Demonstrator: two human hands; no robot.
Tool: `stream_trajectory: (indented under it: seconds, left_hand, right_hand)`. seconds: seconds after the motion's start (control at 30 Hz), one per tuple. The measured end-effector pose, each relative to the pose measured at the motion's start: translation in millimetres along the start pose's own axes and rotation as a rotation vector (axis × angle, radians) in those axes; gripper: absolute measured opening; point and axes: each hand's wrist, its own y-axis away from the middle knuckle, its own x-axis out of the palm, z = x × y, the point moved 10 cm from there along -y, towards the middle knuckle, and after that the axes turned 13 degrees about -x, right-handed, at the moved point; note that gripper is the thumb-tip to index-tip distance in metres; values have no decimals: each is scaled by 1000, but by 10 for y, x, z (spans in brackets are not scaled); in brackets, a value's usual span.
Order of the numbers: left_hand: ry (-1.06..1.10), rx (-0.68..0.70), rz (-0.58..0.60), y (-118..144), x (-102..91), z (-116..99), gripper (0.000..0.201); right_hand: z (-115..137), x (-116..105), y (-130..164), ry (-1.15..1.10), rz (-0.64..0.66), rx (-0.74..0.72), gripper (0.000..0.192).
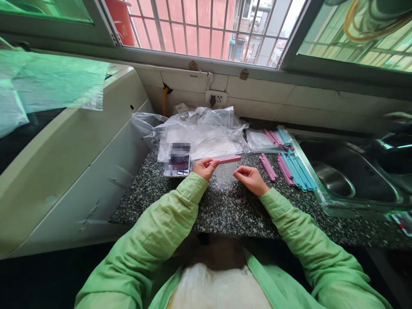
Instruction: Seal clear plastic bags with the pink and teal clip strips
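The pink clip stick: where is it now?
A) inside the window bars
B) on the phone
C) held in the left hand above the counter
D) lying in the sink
C: the pink clip stick is gripped by the left hand over the speckled counter.

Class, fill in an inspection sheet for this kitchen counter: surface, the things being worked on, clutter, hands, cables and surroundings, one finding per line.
Surface: speckled dark granite counter.
Job's things: pink clip stick held level above a small clear bag lying on the counter.
Clutter: crumpled clear plastic bags at the back; phone lying flat; loose pink sticks and blue sticks beside the sink.
Hands: left hand pinches the stick's left end; right hand rests at the bag's right edge, holding nothing that can be made out.
Cables: nothing seen; wall socket appears unused.
Surroundings: steel sink to the right, white appliance to the left, barred window ahead.
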Motion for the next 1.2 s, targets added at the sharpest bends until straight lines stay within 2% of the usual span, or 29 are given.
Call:
stream_trajectory:
  seconds: [0.43, 0.87, 1.2]
  left_hand:
    - [29, 68, -63, 38, -47, -61, 43]
    - [132, 12, -146, -25, -166, 27, 38]
    - [147, 60, -163, -14, -188, 2, 35]
  right_hand:
    - [1, 15, -1, 23, -3, -13, 21]
    - [-1, -11, 3, 110, 29, -29, 19]
    - [34, 15, -3, 185, 40, -96, 18]
